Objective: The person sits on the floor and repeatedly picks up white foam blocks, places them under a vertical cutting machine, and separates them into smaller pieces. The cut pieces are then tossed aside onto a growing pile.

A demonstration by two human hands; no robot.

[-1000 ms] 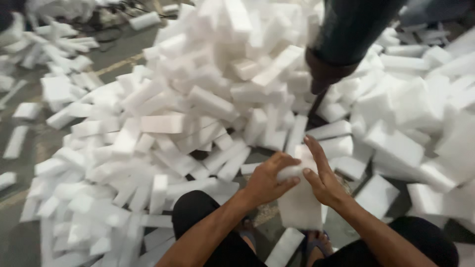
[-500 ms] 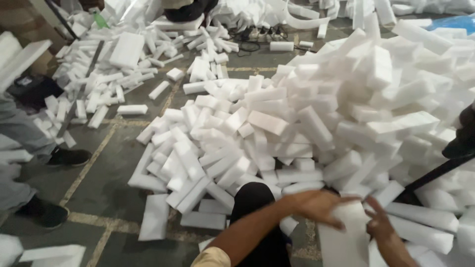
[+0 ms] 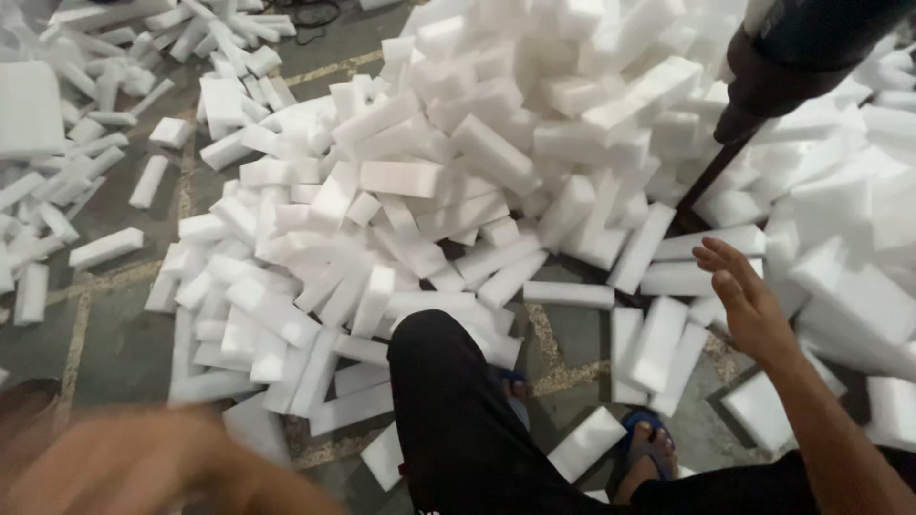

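- Hovering over the floor [image 3: 114, 343], your right hand [image 3: 744, 300] is open, fingers spread, holding nothing.
- White foam blocks [image 3: 658, 343] lie flat just below and left of that hand; it touches none of them.
- Your left hand [image 3: 124, 467] sits low at the frame's bottom left, blurred; cannot tell whether it is open or gripping anything.
- Large heap of foam blocks [image 3: 496, 153] rises ahead of your black-trousered knee [image 3: 448, 381].
- Blue sandal [image 3: 644, 448] shows beside 1 loose block [image 3: 587, 443].
- Another person's dark leg [image 3: 792, 57] stands at top right.

Bare forearms, black trousers [image 3: 458, 420], blue sandals [image 3: 641, 441] on the feet
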